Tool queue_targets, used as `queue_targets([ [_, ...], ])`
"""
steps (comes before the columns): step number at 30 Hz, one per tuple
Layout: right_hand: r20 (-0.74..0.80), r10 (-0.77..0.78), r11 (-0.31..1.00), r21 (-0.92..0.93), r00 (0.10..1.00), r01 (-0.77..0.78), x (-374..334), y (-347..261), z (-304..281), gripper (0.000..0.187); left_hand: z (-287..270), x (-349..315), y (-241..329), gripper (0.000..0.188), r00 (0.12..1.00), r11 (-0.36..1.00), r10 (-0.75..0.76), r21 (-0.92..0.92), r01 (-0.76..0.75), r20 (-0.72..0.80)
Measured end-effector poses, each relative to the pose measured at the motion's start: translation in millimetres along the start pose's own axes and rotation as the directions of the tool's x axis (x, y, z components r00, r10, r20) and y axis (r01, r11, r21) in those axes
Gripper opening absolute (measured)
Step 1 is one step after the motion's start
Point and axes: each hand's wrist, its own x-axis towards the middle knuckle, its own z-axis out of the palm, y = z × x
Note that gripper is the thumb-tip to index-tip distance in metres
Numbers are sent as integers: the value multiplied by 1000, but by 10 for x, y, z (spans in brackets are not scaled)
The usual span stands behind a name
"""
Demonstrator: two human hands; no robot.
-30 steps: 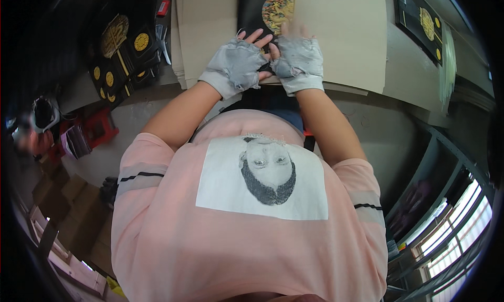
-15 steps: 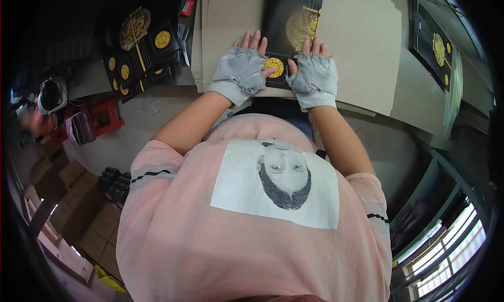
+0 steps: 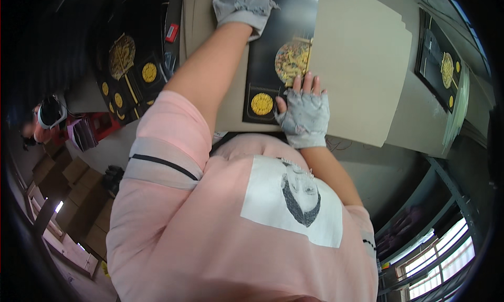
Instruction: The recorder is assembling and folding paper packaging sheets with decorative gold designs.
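Several black printed pieces (image 3: 123,60) lie at the left of the worktop (image 3: 420,113), perhaps set aside to be within reach, with a small red box (image 3: 171,33) just beside them. Next, the gloved left hand (image 3: 242,0) stretches to the far end of a black sheet (image 3: 283,18), at its left edge; most of the fingers are cut off by the frame, so whether they grasp anything cannot be told. The sheet lies in the middle, on pale cardboard (image 3: 362,66), which likely gives it a flat bed. The right hand (image 3: 304,113) rests flat and unclenched at the sheet's near right edge, gripping nothing, apparently to steady it. At far right, a black panel (image 3: 438,60) lies beside a pale stack (image 3: 458,102), seemingly out of the way.

The sheet is long and smooth, its far part plain and glossy. Nearer the person, a yellow disc sits at its left corner; a larger, many-coloured round picture (partly golden) lies farther up, to the right.
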Motion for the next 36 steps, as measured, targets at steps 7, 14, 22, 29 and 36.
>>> queue_targets([
  [7, 122, 22, 999, 39, 992, -27, 7, -1, -31, 74, -218, 725, 143, 73, 1000, 1000, -4, 24, 4, -16],
  [14, 56, 20, 999, 27, 998, -21, 38, 2, -31, 73, 47, 917, 105, 73, 949, 973, 176, 191, -128, -262],
  [22, 47, 14, 999, -31, 999, -13, 50, 13, 52, 75, 391, -312, -135, 74, 600, 835, 437, -55, -548, 670],
  [29, -51, -16, 994, -113, 999, 10, 2, -33, 52, 74, 43, -2556, -596, 77, 946, 945, 322, -55, -324, -39],
  [36, -81, -15, 991, -136, 997, 4, -32, -23, 47, 73, -5, -2967, -929, 86, 955, 879, 288, -413, -236, 67],
])
